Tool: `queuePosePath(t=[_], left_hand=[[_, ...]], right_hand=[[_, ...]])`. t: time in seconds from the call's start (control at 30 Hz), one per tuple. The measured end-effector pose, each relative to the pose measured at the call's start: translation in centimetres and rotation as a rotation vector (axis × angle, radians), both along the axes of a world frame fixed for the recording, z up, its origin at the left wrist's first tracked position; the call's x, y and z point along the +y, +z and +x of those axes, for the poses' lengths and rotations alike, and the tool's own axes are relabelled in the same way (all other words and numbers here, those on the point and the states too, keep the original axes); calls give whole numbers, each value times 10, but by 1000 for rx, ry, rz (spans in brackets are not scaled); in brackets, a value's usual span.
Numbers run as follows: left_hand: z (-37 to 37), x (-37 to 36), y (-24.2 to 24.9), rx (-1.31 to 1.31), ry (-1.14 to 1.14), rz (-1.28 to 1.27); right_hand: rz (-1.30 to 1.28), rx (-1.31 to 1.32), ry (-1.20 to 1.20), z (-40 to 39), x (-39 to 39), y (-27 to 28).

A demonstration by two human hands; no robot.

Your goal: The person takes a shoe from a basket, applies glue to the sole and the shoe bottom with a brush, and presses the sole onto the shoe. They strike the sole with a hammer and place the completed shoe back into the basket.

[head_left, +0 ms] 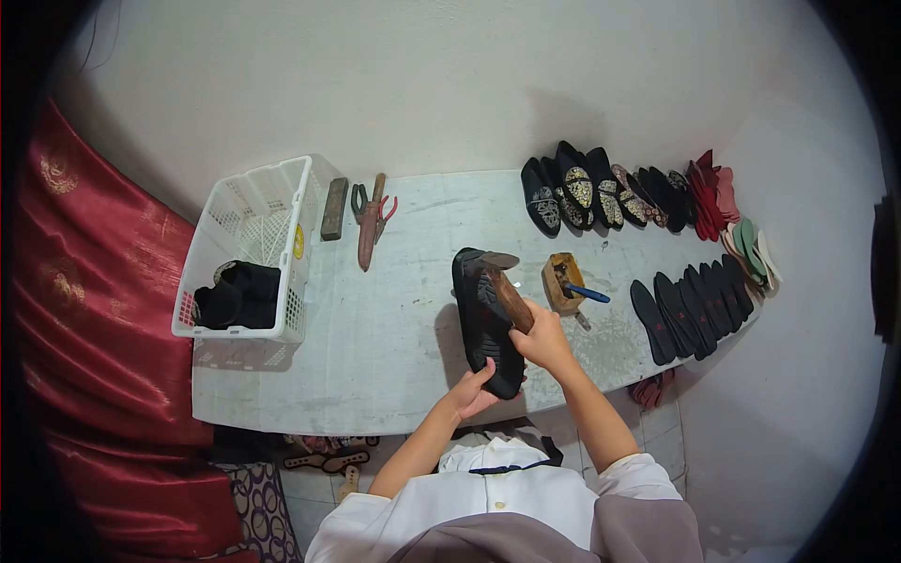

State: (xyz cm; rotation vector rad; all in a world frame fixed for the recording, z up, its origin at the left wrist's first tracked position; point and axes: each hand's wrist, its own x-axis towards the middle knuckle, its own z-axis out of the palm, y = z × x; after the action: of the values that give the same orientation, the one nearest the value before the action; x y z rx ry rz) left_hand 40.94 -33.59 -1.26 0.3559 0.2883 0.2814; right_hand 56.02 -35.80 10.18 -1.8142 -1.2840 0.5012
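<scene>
My left hand grips the near end of a black shoe, which is turned sole up above the table. Wrapped round the wooden handle of a hammer is my right hand. The hammer's grey metal head lies over the far part of the sole and seems to touch it. To the right of the shoe sits a small yellowish box with a blue-handled brush resting in it. The fingers of my left hand under the shoe are partly hidden.
A white plastic basket with black shoes stands at the left. Behind are a dark block and pliers. Patterned shoes line the back right; black soles lie along the right edge. A red curtain hangs at the left.
</scene>
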Motion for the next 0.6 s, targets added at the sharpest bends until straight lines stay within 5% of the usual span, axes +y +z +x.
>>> queuePosePath(t=[0.17, 0.27, 0.6], left_hand=[[1, 2, -8, -51, -3, 9], [1, 1, -4, -42, 6, -21], [4, 1, -10, -101, 13, -65]], right_hand=[[118, 174, -82, -13, -6, 15], [12, -36, 5, 1, 1, -16], [-29, 32, 8, 3, 4, 0]])
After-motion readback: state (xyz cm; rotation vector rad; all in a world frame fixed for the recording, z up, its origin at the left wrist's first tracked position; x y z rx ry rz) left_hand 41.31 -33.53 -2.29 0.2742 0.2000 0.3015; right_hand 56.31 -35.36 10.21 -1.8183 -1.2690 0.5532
